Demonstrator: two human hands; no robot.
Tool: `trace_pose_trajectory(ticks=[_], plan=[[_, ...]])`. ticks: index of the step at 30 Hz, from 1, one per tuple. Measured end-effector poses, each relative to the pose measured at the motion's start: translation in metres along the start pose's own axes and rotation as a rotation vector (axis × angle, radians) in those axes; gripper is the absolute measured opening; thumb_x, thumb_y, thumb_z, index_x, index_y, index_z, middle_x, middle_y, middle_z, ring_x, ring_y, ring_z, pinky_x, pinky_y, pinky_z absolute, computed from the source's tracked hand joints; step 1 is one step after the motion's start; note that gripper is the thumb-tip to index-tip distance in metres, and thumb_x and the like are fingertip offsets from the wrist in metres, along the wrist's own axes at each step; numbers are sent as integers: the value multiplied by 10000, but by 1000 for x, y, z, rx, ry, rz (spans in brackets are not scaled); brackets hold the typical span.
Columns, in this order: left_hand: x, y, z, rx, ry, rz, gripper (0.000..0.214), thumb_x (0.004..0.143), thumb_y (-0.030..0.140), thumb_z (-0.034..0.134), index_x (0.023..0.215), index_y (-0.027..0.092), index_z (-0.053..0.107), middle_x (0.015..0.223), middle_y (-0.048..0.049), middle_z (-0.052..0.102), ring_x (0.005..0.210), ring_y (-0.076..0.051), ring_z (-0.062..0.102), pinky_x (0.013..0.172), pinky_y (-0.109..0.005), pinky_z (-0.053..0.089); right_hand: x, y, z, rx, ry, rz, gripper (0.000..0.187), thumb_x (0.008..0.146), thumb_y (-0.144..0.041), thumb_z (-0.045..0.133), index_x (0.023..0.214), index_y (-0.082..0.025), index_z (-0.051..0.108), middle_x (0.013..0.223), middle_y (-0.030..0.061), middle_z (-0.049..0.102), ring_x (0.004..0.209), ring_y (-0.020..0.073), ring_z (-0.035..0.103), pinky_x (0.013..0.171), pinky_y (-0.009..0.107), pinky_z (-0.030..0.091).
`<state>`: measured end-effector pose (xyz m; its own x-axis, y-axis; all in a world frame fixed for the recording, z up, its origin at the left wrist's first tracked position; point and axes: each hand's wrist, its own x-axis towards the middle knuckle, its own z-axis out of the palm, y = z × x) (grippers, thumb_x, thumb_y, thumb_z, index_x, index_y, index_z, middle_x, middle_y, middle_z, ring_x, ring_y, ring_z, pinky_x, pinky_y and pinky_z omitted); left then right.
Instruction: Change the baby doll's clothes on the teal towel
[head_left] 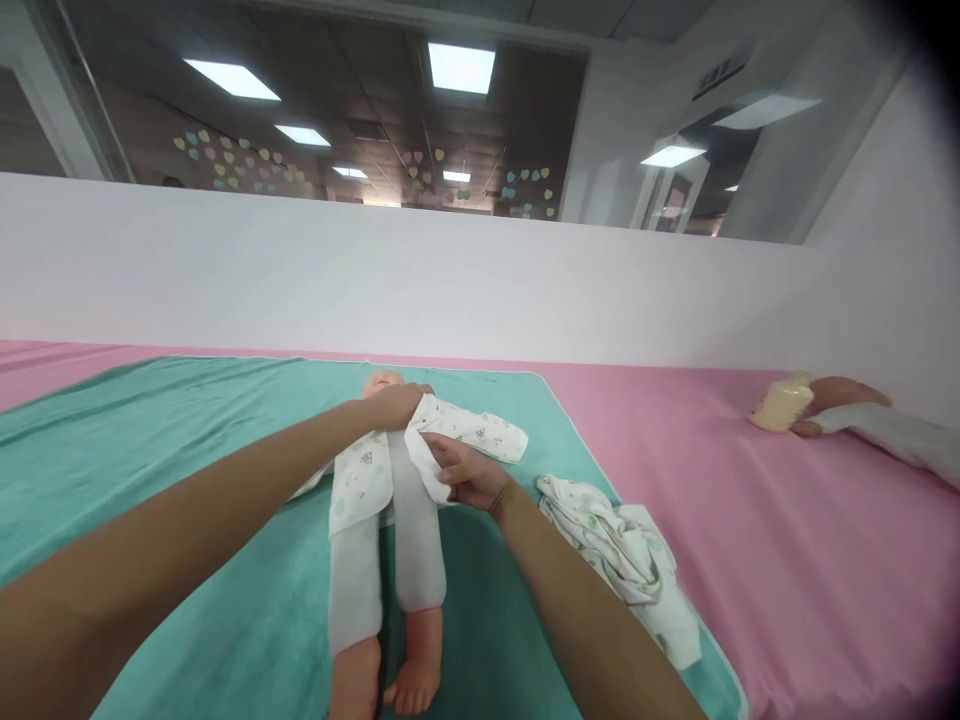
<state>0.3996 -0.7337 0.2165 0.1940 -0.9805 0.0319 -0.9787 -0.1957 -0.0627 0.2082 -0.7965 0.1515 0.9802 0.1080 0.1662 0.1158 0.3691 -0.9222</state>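
A baby doll [420, 565] lies on its back, feet towards me, its head partly hidden behind my left hand. It wears a white printed baby shirt [360, 490], whose front hangs open over a plain pale cloth body and legs. One sleeve stretches out to the right. My left hand [403, 404] is closed on the shirt at the doll's upper chest, near the shoulder; its fingertips are mostly hidden. Lower down, my right hand [474, 477] has its fingers closed at the edge of the shirt's right front panel, which is lifted and folded.
Crumpled white printed clothing [619, 550] lies right of the doll on a green towel [225, 600]. Underneath is a pink sheet [750, 540]. At the far right are a yellowish bottle [782, 404] and part of another doll [892, 425]. A white wall [375, 285] with windows stands behind.
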Motion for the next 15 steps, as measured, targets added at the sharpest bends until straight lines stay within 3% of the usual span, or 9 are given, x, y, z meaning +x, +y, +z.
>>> trace_pose_trajectory(ticks=[3, 5, 9, 12, 15], plan=[[-16, -15, -11, 33, 44, 77, 261, 846, 196, 406, 929, 200, 654, 1182, -42, 580, 991, -171, 552, 885, -286, 408, -2, 0, 3, 19, -1, 7, 666, 619, -235, 731, 1246, -298, 513, 1148, 11, 551, 717, 86, 534, 510, 160, 433], [-22, -19, -14, 43, 67, 54, 287, 848, 173, 375, 880, 200, 659, 1136, -41, 597, 1040, -181, 528, 933, -301, 390, 0, 2, 2, 42, 28, -30, 607, 646, -251, 724, 1223, -277, 538, 1049, 8, 579, 655, 69, 514, 502, 161, 430], [-25, -16, -10, 39, 125, -39, 293, 810, 125, 359, 897, 193, 631, 1032, -47, 626, 1041, -199, 529, 903, -324, 420, 9, 11, -5, 32, 284, -194, 408, 704, -335, 690, 1091, -231, 614, 893, 11, 609, 638, 81, 535, 519, 187, 448], [-23, -7, -4, 9, 160, -31, 407, 767, 81, 368, 1081, 231, 579, 1156, -20, 597, 1105, -188, 507, 920, -313, 413, 17, 17, -9, -122, 427, -222, 378, 697, -384, 681, 1029, -209, 635, 924, 32, 618, 594, 85, 522, 457, 198, 412], [-17, 2, 1, -33, 99, 141, 590, 761, 54, 363, 1292, 297, 452, 1378, 4, 453, 1196, -169, 457, 970, -302, 376, 19, 21, -5, -434, 499, -253, 335, 733, -397, 634, 1021, -226, 636, 961, 24, 624, 509, 64, 449, 437, 217, 372]])
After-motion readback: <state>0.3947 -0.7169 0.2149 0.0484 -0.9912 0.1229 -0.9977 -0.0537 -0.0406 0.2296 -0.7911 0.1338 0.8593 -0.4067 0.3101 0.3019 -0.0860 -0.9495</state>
